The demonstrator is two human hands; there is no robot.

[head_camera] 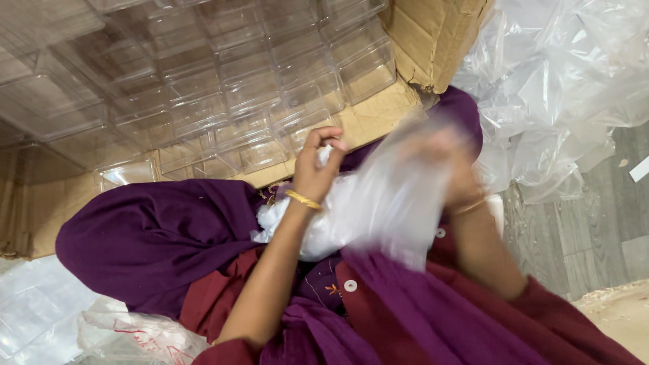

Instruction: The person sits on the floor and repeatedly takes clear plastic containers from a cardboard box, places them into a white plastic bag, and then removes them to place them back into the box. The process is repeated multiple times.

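A single head-worn camera looks steeply down and close over the person's lap, with the left hand (316, 169) and right hand (454, 177) near the middle, a cardboard box (433, 40) ahead and grey floor (608, 230) at right.

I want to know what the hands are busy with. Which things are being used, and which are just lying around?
In use:
- left hand, pinching the bag's top
- right hand, blurred behind the bag
- thin clear plastic bag with white stuffing

Lying about:
- brown cardboard box
- clear square plastic containers inside it
- heap of crumpled clear plastic bags
- purple cloth over the lap
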